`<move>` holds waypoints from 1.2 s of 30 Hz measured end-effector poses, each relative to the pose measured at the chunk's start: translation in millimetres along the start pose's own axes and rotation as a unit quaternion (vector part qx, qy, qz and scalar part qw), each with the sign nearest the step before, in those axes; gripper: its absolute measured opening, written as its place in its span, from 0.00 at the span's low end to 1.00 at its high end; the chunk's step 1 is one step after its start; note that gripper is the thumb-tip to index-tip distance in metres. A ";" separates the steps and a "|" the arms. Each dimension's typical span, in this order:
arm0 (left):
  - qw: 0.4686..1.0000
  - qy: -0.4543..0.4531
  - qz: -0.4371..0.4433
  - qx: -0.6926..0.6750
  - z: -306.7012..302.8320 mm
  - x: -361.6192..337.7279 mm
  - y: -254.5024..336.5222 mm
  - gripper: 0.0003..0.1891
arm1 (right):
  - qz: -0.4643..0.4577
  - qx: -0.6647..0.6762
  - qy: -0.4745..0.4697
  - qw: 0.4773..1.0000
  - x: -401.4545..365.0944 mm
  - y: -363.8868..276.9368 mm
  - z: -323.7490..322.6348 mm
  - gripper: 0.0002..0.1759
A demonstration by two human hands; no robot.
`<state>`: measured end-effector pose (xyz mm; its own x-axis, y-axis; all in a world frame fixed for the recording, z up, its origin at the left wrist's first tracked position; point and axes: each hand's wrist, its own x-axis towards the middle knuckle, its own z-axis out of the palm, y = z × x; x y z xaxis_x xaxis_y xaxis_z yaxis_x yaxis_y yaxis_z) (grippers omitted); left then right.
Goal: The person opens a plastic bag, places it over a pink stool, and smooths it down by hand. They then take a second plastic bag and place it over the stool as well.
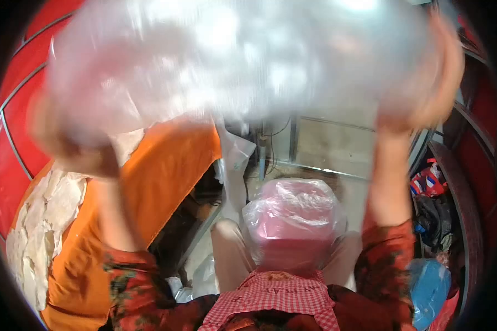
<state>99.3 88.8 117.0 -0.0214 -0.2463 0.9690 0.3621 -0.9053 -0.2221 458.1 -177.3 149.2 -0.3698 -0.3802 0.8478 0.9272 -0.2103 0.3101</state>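
Note:
A large sheet of clear plastic, likely a bag [232, 60], is stretched across the top of the view, blurred and full of bright reflections. My left hand [74, 140] grips its lower left side, smeared by motion. At its right side my right hand [439, 83] is curled around the edge, also blurred; some fingers are hidden behind the plastic. Below, between my knees, stands a pink block-like bundle [292, 220] with crinkled clear plastic over its top. Both arms are raised and apart, and the bundle is touched by neither hand.
To the left, an orange cloth [165, 165] covers a surface with cream-coloured pieces [44, 226] lying on it. A shelf-like board [458, 209] runs along the right, beside dark and red items and a blue bundle [428, 287]. Red panels [22, 110] line the left.

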 end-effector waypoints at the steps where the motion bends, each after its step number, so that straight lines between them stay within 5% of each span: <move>1: 0.983 -0.168 -0.017 0.070 10.6 -65.7 -12.9 0.13 | 0.022 0.016 -0.149 0.988 -68.7 -22.3 -0.5 0.16; 2: 0.888 -0.431 -0.044 0.155 16.6 -142.4 -37.1 0.13 | 0.071 0.043 -0.437 0.896 -156.2 -39.2 2.5 0.16; 3: 0.723 -0.663 -0.059 0.184 3.4 -212.6 -59.3 0.12 | 0.090 0.088 -0.732 0.669 -233.9 -56.5 -14.0 0.15; 4: 0.597 -0.782 -0.065 0.168 -21.8 -264.9 -64.1 0.11 | 0.097 0.154 -0.837 0.516 -286.9 -70.3 -45.2 0.15; 5: 0.586 -0.791 -0.069 0.161 -28.8 -282.6 -63.6 0.10 | 0.123 0.223 -0.823 0.507 -297.8 -70.4 -61.7 0.15; 8: 0.758 -0.635 -0.100 0.112 -3.4 -236.7 -37.8 0.08 | 0.221 0.429 -0.559 0.674 -274.6 -25.6 -29.9 0.15; 10: 0.908 -0.406 -0.106 0.004 16.4 -169.4 -0.3 0.02 | 0.346 0.375 -0.458 0.728 -232.9 -25.2 2.6 0.15; 12: 0.926 -0.335 -0.158 -0.074 29.6 -127.0 6.8 0.05 | 0.456 0.310 -0.400 0.732 -192.8 -19.2 32.7 0.14; 15: 0.870 -0.302 -0.315 -0.228 32.6 -97.4 -12.1 0.09 | 0.538 0.295 -0.393 0.684 -149.5 -14.1 42.6 0.13; 16: 0.880 -0.307 -0.288 -0.222 25.7 -86.6 -4.6 0.09 | 0.563 0.297 -0.405 0.656 -130.7 -15.9 38.3 0.13; 18: 0.893 -0.318 -0.236 -0.212 0.7 -56.4 20.8 0.10 | 0.349 0.296 -0.461 0.761 -106.1 -29.7 14.6 0.14; 19: 0.906 -0.375 -0.172 -0.100 -9.4 -56.4 27.0 0.10 | 0.231 0.291 -0.477 0.797 -93.2 -39.0 0.4 0.15; 22: 0.861 -0.491 -0.016 0.130 -33.7 -77.7 29.8 0.09 | 0.093 0.023 -0.666 0.740 -69.8 -62.7 -59.6 0.18; 24: 0.826 -0.547 0.018 0.135 -44.4 -117.1 1.1 0.09 | 0.055 -0.014 -0.713 0.699 -74.4 -79.3 -97.4 0.16; 25: 0.858 -0.512 -0.006 0.038 -48.4 -119.8 5.5 0.09 | 0.049 -0.029 -0.720 0.692 -76.1 -89.2 -113.2 0.15; 27: 0.889 -0.425 -0.058 -0.159 -62.0 -127.5 19.6 0.08 | 0.014 0.044 -0.582 0.812 -60.0 -98.2 -132.8 0.18; 29: 0.835 -0.401 -0.270 -0.263 -83.5 -140.4 31.8 0.10 | 0.095 0.085 -0.557 0.821 -57.0 -104.9 -161.7 0.20; 30: 0.789 -0.381 -0.371 -0.308 -94.2 -144.6 37.5 0.12 | 0.194 0.088 -0.600 0.771 -59.0 -105.4 -185.2 0.20; 32: 0.732 -0.480 -0.349 -0.334 -106.6 -119.6 79.0 0.20 | 0.334 0.087 -0.646 0.681 -55.3 -117.8 -216.2 0.21; 34: 0.733 -0.603 -0.181 -0.256 -107.0 -113.2 102.3 0.33 | 0.421 0.084 -0.663 0.614 -43.3 -128.9 -235.3 0.23; 36: 0.643 -0.752 -0.107 -0.097 -108.7 -115.0 126.0 0.33 | 0.334 0.057 -0.691 0.638 -45.6 -140.0 -247.1 0.26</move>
<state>46.1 -34.5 -34.3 0.9269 0.3726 -0.0445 0.3749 -0.9248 0.0650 330.2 -353.1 -39.2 0.4436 0.8239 0.3528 0.8777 -0.3197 -0.3570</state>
